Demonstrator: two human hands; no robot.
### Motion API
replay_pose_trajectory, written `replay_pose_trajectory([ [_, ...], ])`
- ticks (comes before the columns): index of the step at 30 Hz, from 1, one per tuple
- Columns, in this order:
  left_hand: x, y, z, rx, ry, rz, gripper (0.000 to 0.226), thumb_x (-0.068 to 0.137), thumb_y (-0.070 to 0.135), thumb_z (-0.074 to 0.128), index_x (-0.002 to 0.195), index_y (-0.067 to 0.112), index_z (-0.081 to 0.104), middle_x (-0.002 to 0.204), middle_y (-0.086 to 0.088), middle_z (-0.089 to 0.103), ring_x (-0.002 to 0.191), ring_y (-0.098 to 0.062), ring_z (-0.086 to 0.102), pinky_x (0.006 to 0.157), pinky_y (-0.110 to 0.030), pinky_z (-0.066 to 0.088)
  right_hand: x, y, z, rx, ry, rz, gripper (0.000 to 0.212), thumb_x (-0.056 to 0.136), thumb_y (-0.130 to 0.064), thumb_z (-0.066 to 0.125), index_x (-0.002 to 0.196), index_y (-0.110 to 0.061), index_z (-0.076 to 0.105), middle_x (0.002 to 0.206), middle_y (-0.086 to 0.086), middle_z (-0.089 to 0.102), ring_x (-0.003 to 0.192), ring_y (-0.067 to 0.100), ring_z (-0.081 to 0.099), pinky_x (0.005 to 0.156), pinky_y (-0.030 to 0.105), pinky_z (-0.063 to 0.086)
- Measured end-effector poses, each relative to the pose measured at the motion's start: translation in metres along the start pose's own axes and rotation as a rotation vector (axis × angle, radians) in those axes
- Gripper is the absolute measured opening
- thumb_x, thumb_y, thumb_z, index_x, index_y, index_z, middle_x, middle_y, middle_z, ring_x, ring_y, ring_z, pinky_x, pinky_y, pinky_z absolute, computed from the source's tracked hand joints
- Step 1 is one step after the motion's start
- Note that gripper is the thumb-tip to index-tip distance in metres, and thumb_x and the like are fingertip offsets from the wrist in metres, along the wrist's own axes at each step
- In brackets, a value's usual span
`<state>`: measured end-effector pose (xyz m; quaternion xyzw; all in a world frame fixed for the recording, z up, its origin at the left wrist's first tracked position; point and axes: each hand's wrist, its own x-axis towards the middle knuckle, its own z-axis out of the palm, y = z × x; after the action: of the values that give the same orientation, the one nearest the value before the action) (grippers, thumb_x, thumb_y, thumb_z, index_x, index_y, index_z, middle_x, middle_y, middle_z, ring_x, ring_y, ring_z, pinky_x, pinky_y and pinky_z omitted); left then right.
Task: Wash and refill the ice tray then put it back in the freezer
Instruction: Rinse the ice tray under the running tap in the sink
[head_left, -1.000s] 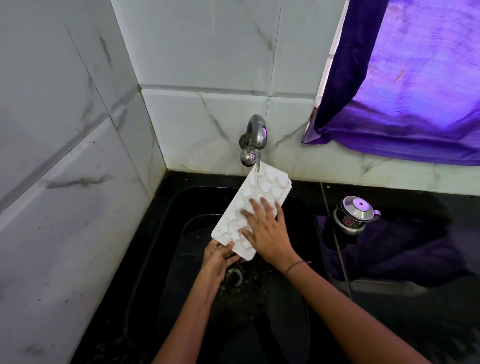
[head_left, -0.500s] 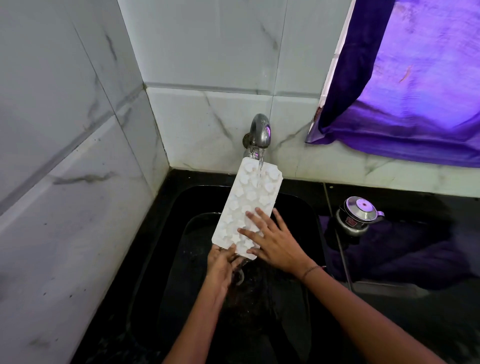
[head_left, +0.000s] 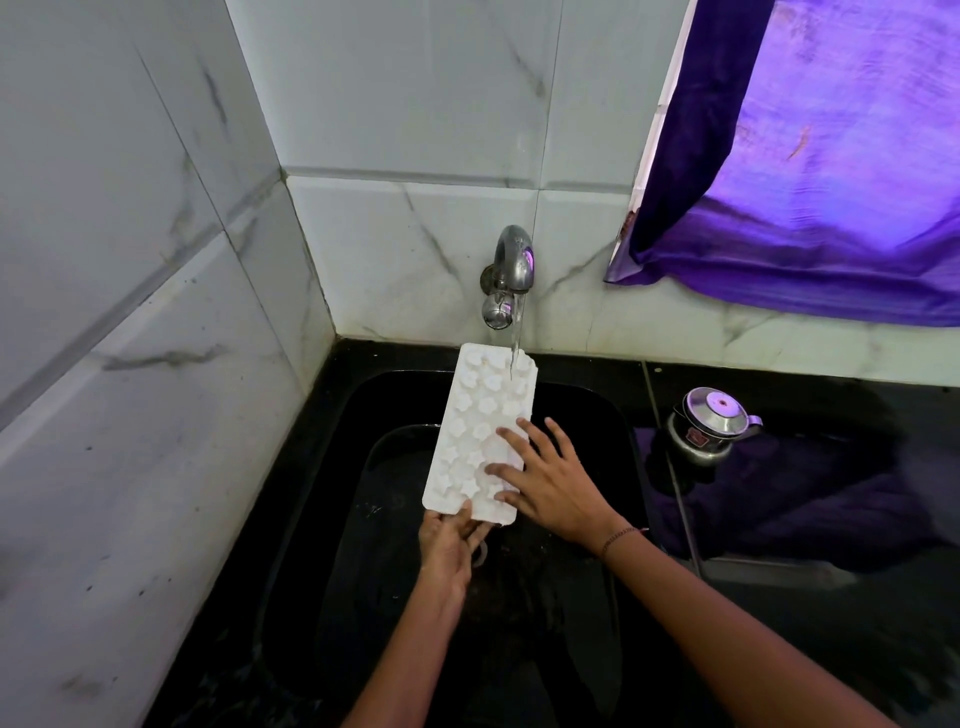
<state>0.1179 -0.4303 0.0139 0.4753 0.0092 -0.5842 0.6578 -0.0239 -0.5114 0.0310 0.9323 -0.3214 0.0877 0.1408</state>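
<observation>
A white ice tray (head_left: 475, 415) with flower- and star-shaped cells is tilted over the black sink (head_left: 587, 415), its far end under the steel tap (head_left: 511, 270). A thin stream of water falls from the tap onto the tray's far right corner. My left hand (head_left: 449, 540) grips the tray's near end from below. Fingers spread, my right hand (head_left: 545, 478) lies flat on the tray's near right part.
White marble tiles cover the left and back walls. A purple curtain (head_left: 810, 171) hangs at the upper right. A small steel kettle (head_left: 709, 423) stands on the black counter right of the sink, beside dark purple cloth (head_left: 805, 499).
The tray has swung from a diagonal to nearly straight under the tap. My right hand has slid down and right over its cells. The left hand keeps its hold.
</observation>
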Motion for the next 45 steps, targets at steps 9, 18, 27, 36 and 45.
replay_pose_trajectory([
  [9,-0.002,0.007,-0.002,0.022,-0.004,0.007,0.031,0.089,-0.008,0.049,0.116,0.009,0.050,0.115,-0.015,0.058,0.090,-0.025,0.062,0.052,-0.028,0.057,0.019,0.021,-0.010,0.117,-0.023,0.126,0.050,0.096,-0.057,0.021,0.122,-0.026,0.051,0.140,0.002,0.048,0.138,0.022,0.035,0.116,0.052,0.016],
  [18,-0.008,-0.001,-0.011,0.059,0.018,-0.036,0.026,0.090,-0.007,0.048,0.112,0.007,0.049,0.113,-0.016,0.057,0.087,-0.025,0.061,0.055,-0.029,0.059,0.051,0.038,-0.016,0.107,-0.041,0.230,0.056,0.094,-0.050,0.022,0.111,-0.019,0.064,0.138,0.011,0.050,0.136,0.028,0.039,0.109,0.049,0.032],
  [27,-0.011,0.006,0.006,0.004,-0.020,-0.053,0.019,0.091,-0.005,0.048,0.098,0.011,0.054,0.086,-0.005,0.070,0.061,-0.013,0.070,0.054,-0.026,0.053,0.070,0.004,-0.016,0.579,0.208,0.563,0.055,0.099,-0.034,0.039,0.143,-0.002,0.030,0.159,0.010,0.011,0.147,0.023,0.011,0.119,0.042,0.019],
  [36,-0.009,0.005,0.011,-0.109,-0.024,-0.081,0.026,0.091,-0.007,0.046,0.115,0.002,0.053,0.108,-0.013,0.063,0.090,-0.024,0.063,0.058,-0.028,0.059,0.064,-0.016,-0.013,0.704,0.048,0.603,0.064,0.102,-0.037,0.026,0.148,-0.015,-0.013,0.159,-0.001,-0.014,0.144,0.010,-0.014,0.121,0.036,0.006],
  [45,-0.003,0.001,0.004,-0.018,-0.002,-0.062,0.019,0.089,0.000,0.052,0.106,0.000,0.062,0.092,-0.011,0.071,0.072,-0.016,0.071,0.060,-0.025,0.058,0.003,-0.084,-0.011,0.714,-0.012,0.546,0.069,0.097,-0.050,0.020,0.146,-0.017,-0.015,0.157,-0.003,-0.020,0.143,0.007,-0.022,0.119,0.028,-0.005],
])
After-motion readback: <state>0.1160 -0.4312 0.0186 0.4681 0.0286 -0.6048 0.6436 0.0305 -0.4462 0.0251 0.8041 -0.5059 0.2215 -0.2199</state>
